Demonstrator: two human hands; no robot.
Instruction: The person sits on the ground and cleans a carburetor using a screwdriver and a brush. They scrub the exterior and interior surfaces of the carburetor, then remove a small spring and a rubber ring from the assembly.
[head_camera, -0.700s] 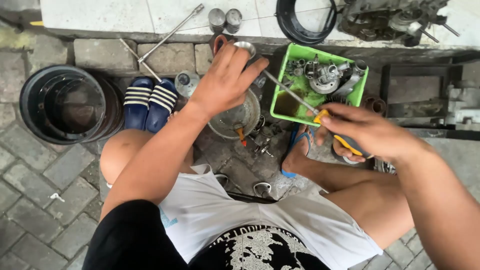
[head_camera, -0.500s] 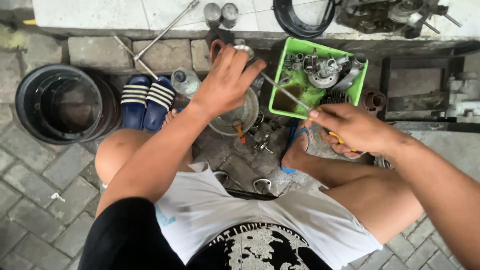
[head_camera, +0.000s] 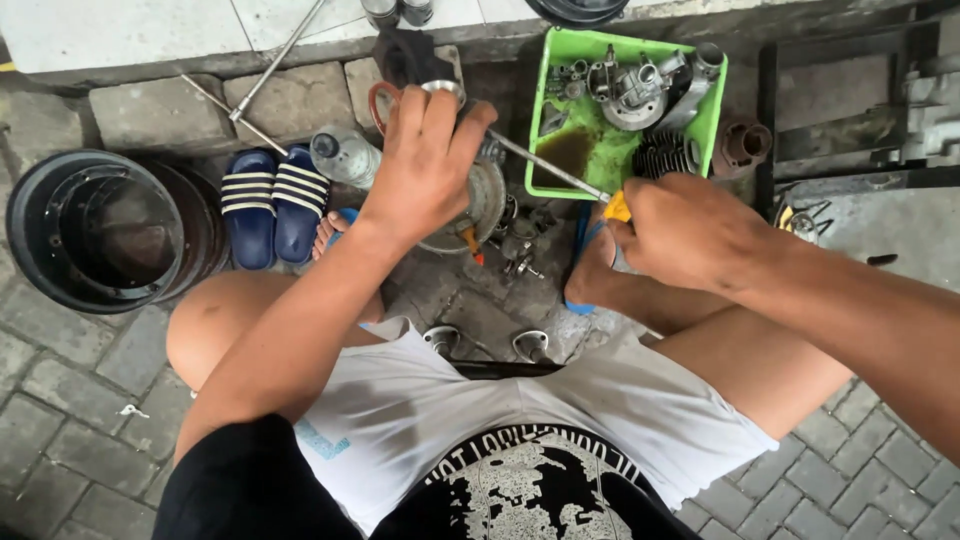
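1. Screwdriver is lying in the right hand, fingers clamped round its yellow handle, with the long shaft running up and left toward the round metal part on the paving.
2. Left hand is pressing down on that part, fingers curled together over its top and gripping it; whether the tip is touching metal is hidden under the fingers.
3. Compared with a moment ago, the shaft is lying lower and its tip is sitting closer under the left hand, while the right hand is drawing nearer the green tray.
4. That shift is suggesting, as a judgement, that the tool is being worked into the part rather than merely held beside it.
5. Blue sandals and a black tub are sitting to the left, well apart from both hands.
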